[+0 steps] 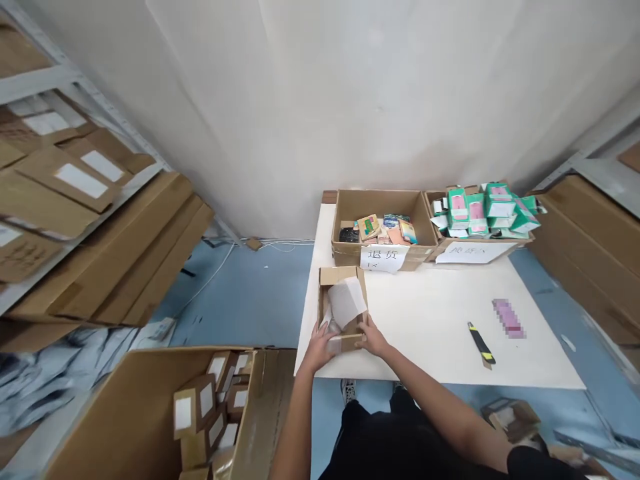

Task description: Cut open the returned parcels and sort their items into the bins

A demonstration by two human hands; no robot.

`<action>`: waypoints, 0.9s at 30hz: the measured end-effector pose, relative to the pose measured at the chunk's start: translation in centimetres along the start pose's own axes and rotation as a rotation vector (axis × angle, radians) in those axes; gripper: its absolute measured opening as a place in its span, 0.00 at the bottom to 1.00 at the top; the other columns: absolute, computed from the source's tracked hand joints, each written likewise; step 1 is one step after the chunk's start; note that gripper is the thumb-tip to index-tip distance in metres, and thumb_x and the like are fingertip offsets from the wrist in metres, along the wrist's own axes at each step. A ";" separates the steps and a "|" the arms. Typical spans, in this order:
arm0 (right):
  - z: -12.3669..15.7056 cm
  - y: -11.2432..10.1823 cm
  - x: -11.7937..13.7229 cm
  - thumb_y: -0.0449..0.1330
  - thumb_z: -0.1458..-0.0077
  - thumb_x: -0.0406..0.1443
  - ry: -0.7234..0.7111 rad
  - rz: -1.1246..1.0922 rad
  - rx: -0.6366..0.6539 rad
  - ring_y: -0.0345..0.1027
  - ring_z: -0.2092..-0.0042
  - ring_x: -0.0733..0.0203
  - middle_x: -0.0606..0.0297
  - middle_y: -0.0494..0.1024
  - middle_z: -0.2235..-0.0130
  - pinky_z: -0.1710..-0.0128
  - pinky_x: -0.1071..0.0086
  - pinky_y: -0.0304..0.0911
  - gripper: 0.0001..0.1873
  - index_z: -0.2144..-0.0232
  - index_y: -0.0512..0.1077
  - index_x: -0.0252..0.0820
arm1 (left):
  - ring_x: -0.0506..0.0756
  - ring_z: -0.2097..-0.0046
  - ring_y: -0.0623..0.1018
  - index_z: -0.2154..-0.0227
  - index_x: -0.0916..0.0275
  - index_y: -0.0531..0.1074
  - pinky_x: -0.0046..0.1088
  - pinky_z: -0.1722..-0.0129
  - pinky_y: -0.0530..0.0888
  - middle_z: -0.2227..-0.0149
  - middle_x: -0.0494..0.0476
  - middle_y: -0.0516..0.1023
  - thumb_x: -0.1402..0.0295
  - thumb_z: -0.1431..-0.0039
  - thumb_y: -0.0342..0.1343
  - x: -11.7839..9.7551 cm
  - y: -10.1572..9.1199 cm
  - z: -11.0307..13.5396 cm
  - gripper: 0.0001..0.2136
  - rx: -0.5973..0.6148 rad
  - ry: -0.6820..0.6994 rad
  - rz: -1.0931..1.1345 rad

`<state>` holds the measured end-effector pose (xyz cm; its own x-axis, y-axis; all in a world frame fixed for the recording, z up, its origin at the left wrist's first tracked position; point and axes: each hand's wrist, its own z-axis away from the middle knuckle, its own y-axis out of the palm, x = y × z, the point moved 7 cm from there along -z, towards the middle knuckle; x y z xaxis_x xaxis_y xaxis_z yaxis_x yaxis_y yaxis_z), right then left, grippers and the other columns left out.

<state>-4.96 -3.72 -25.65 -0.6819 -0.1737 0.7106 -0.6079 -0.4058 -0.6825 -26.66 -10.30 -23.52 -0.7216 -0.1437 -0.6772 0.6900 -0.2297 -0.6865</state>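
A small open cardboard box [363,280] sits at the left front of the white table [420,320]. White paper [347,301] and some clear wrapping lie inside it. My left hand [319,348] holds the box's near left corner, its fingers along the side. At the near right corner, my right hand [373,337] grips the wall with bent fingers. Whatever lies beneath the paper is hidden. To the right on the table rest a yellow and black utility knife [481,343] and a blurred pink item [509,319].
Behind stand a labelled carton [345,252] of small packs and another carton [523,247] heaped with green-white boxes. A large carton [125,393] of small parcels is at lower left. Loaded shelves [145,180] flank the left; an open box [520,417] is on the floor.
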 end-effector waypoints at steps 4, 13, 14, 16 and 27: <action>1.3 -0.3 0.6 0.71 0.52 0.30 0.042 0.024 -0.101 0.61 0.30 0.39 0.56 0.66 0.30 0.35 0.49 0.64 0.10 0.65 0.80 0.45 | 0.72 0.24 0.55 0.58 0.55 0.83 0.61 0.29 0.60 0.35 0.62 0.74 0.67 0.44 0.66 -0.6 -1.6 -0.1 0.10 -0.124 0.096 0.040; 5.9 -11.8 0.6 0.69 0.45 0.29 -0.028 -0.001 -0.444 0.59 0.28 0.44 0.62 0.63 0.28 0.32 0.50 0.62 0.08 0.64 0.82 0.47 | 0.68 0.22 0.46 0.54 0.51 0.83 0.60 0.27 0.56 0.32 0.56 0.70 0.70 0.34 0.52 -11.6 -2.4 -1.8 0.15 -0.241 0.426 -0.001; 7.5 -13.6 0.1 0.69 0.45 0.29 -0.022 0.021 -0.509 0.58 0.28 0.45 0.62 0.62 0.27 0.31 0.49 0.61 0.08 0.63 0.82 0.47 | 0.68 0.22 0.46 0.53 0.51 0.83 0.59 0.27 0.55 0.32 0.56 0.70 0.69 0.34 0.53 -13.8 -1.8 -2.2 0.15 -0.220 0.485 -0.007; 11.5 -17.2 -1.5 0.70 0.44 0.31 0.015 0.080 -0.638 0.55 0.27 0.46 0.62 0.59 0.26 0.30 0.49 0.59 0.08 0.62 0.82 0.47 | 0.68 0.22 0.46 0.53 0.50 0.83 0.58 0.27 0.55 0.32 0.56 0.69 0.69 0.34 0.53 -18.8 0.0 -2.9 0.15 -0.176 0.608 -0.029; 50.8 -26.1 -17.8 0.70 0.41 0.34 0.609 0.212 -1.156 0.52 0.26 0.44 0.58 0.58 0.25 0.32 0.45 0.60 0.06 0.60 0.81 0.46 | 0.68 0.51 0.78 0.49 0.52 0.84 0.53 0.41 0.70 0.65 0.63 0.81 0.68 0.35 0.54 -47.3 31.1 6.0 0.17 0.340 1.125 -0.263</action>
<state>43.74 -35.58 -11.81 -0.6940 0.4125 0.5901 -0.2553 0.6254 -0.7374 28.56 -16.42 -11.21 -0.2676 0.8265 -0.4953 0.3569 -0.3924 -0.8477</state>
